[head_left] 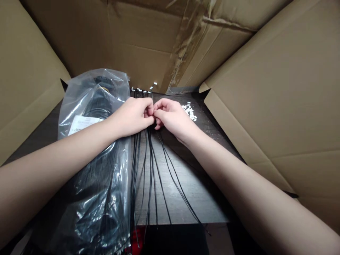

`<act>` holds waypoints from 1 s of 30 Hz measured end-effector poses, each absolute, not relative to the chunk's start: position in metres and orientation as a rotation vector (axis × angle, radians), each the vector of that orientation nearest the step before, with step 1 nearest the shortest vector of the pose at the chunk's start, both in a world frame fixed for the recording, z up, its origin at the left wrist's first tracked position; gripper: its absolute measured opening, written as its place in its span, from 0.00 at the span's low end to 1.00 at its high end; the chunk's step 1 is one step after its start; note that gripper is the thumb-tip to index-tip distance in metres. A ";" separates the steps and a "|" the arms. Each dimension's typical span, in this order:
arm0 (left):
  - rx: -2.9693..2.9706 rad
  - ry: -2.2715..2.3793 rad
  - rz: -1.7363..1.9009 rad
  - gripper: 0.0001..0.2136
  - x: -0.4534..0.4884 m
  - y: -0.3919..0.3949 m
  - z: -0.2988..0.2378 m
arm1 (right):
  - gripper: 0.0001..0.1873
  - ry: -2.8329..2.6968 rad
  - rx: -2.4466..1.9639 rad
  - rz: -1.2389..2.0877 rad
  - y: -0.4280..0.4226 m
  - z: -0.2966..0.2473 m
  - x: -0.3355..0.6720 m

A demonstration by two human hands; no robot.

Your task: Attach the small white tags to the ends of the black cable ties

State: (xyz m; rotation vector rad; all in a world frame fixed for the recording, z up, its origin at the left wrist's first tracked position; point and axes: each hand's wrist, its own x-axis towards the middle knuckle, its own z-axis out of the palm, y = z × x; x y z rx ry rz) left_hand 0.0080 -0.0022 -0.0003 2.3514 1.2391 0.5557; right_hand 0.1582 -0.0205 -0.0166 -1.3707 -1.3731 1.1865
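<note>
My left hand (pixel 135 115) and my right hand (pixel 170 117) meet fingertip to fingertip over a dark wooden table (pixel 191 184). Both are closed in a pinch at the same spot on a thin black wire (pixel 152 156). Several black wires run from under the hands toward me and hang over the table's near edge. Beyond the hands lie finished wire ends with small white connectors (pixel 145 90). A little heap of loose white connectors (pixel 190 109) sits just right of my right hand.
A clear plastic bag (pixel 92 148) full of coiled black wires, with a white label, lies under my left forearm. Cardboard panels (pixel 278 88) wall in the table on the left, back and right.
</note>
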 end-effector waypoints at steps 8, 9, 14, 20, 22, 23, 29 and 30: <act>2.349 1.260 0.523 0.01 0.009 -0.003 0.003 | 0.11 -1.364 -1.365 1.226 -0.021 -0.014 0.158; 2.352 1.261 0.523 0.01 0.008 -0.003 0.003 | 0.11 -1.363 -1.365 1.229 -0.021 -0.014 0.158; 2.357 1.250 0.530 0.01 0.008 -0.003 0.003 | 0.11 -1.364 -1.357 1.239 -0.020 -0.014 0.159; 2.348 1.274 0.511 0.01 0.010 -0.005 0.005 | 0.10 -1.385 -1.379 1.227 -0.020 -0.015 0.160; 2.353 1.269 0.509 0.01 0.010 -0.005 0.005 | 0.10 -1.397 -1.399 1.206 -0.020 -0.015 0.160; 2.356 1.268 0.508 0.01 0.010 -0.005 0.005 | 0.10 -1.405 -1.408 1.195 -0.021 -0.015 0.159; 2.399 1.265 0.498 0.00 0.009 -0.004 0.004 | 0.10 -1.470 -1.457 1.125 -0.023 -0.015 0.158; 2.408 1.266 0.492 0.01 0.009 -0.004 0.004 | 0.10 -1.480 -1.461 1.114 -0.023 -0.015 0.158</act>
